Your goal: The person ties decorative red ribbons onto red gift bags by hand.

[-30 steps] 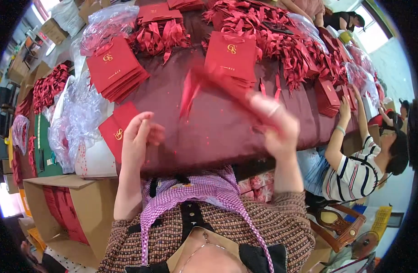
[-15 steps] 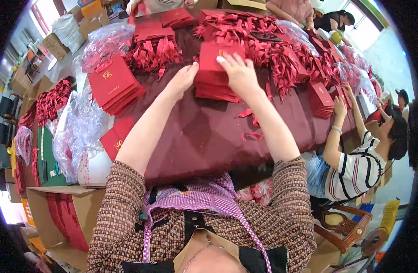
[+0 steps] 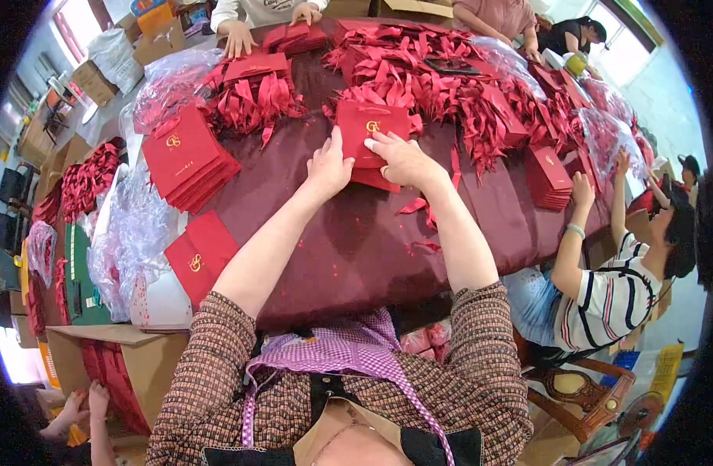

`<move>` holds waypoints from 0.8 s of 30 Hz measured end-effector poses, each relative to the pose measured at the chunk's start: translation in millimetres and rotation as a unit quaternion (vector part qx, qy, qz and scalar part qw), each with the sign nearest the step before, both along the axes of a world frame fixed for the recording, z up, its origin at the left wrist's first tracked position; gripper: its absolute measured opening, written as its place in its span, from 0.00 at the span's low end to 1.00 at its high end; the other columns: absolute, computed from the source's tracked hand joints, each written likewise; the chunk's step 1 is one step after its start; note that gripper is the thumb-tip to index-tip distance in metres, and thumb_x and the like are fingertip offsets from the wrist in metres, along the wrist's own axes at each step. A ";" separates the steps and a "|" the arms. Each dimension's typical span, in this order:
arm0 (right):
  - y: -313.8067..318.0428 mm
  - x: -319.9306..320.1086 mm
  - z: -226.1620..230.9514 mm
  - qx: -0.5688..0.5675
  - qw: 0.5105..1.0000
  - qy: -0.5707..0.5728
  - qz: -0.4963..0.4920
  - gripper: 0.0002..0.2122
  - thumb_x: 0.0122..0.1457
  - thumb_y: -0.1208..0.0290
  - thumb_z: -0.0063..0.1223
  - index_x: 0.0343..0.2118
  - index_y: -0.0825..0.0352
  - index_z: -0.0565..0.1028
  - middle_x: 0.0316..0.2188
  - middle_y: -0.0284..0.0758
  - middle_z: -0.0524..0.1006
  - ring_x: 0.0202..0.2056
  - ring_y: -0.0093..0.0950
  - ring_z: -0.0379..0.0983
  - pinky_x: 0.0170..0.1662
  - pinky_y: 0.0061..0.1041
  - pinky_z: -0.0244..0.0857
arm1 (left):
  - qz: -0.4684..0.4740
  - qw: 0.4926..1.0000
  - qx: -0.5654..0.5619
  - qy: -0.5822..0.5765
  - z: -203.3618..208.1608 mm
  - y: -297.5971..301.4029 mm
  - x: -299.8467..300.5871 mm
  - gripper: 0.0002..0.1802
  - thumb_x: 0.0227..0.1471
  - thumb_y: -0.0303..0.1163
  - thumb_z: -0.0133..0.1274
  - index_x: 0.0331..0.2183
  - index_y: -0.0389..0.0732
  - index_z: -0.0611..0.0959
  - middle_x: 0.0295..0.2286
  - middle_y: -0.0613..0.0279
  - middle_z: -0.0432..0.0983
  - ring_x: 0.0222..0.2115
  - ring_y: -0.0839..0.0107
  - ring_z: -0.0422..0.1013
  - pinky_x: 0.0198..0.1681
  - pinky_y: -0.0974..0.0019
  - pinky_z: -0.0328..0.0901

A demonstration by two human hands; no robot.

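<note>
From here the cloth [image 3: 333, 252] looks maroon, the bags [image 3: 394, 118] red with gold emblems [image 3: 373, 126]; by the cloth's near edge, a purple-and-white gingham apron [image 3: 329, 359]; by the right one, a black-striped white shirt [image 3: 609, 307].

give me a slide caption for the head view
A stack of red bags on maroon cloth, left hand at its edge, right hand on top.

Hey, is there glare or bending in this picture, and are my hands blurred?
Head view: upper-right window washed out; head view: plastic at left glints; head view: table bows along its near edge; head view: left hand and right hand look fairly sharp.
</note>
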State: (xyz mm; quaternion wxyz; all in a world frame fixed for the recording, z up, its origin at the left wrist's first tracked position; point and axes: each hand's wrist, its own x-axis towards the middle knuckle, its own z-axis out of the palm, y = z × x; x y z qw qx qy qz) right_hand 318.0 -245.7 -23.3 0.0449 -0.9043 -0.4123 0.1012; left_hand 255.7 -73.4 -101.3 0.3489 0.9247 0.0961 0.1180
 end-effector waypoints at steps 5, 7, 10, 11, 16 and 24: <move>-4.1 9.2 -1.3 0.001 1.000 -0.016 0.023 0.30 0.47 0.74 0.53 0.58 0.60 0.64 0.63 0.38 0.57 0.63 0.39 0.53 0.58 0.49 0.56 | -0.019 0.994 0.094 0.045 8.0 -3.2 2.0 0.35 0.53 0.40 0.50 0.60 0.42 0.60 0.52 0.45 0.63 0.52 0.46 0.61 0.52 0.42 0.58; -8.3 11.3 -7.6 0.034 0.999 -0.027 0.027 0.29 0.48 0.74 0.53 0.58 0.60 0.64 0.62 0.38 0.58 0.62 0.39 0.53 0.57 0.49 0.56 | -0.007 0.995 0.079 0.056 8.8 -4.2 7.5 0.35 0.52 0.42 0.50 0.60 0.45 0.60 0.52 0.46 0.63 0.52 0.46 0.61 0.52 0.42 0.58; -16.2 3.0 -12.3 0.108 0.985 -0.123 0.047 0.26 0.50 0.72 0.54 0.55 0.60 0.67 0.60 0.39 0.62 0.62 0.39 0.55 0.59 0.44 0.54 | -0.013 1.000 -0.010 -0.009 -2.4 11.0 20.4 0.37 0.50 0.42 0.52 0.60 0.48 0.60 0.51 0.46 0.65 0.52 0.46 0.62 0.53 0.44 0.59; -16.8 -3.0 -8.7 0.149 0.975 -0.152 0.068 0.25 0.50 0.73 0.54 0.54 0.60 0.67 0.59 0.39 0.63 0.62 0.39 0.55 0.59 0.42 0.53 | -0.020 0.997 -0.039 -0.071 -14.2 18.4 21.4 0.37 0.50 0.42 0.52 0.60 0.48 0.60 0.50 0.45 0.66 0.51 0.45 0.63 0.53 0.46 0.60; -44.6 -43.8 17.2 0.289 0.926 -0.239 0.049 0.16 0.53 0.74 0.52 0.46 0.61 0.72 0.47 0.37 0.73 0.52 0.36 0.67 0.53 0.37 0.58 | 0.002 0.990 -0.096 -0.102 23.3 1.4 7.5 0.36 0.48 0.34 0.54 0.55 0.29 0.64 0.51 0.39 0.66 0.53 0.53 0.64 0.56 0.60 0.58; -81.3 -91.6 -25.3 0.193 0.964 -0.179 0.028 0.10 0.55 0.73 0.51 0.41 0.61 0.76 0.40 0.36 0.77 0.45 0.36 0.71 0.49 0.36 0.61 | 0.052 0.972 -0.101 -0.204 63.2 72.8 -117.0 0.29 0.51 0.36 0.54 0.51 0.29 0.70 0.50 0.41 0.67 0.53 0.53 0.64 0.57 0.59 0.58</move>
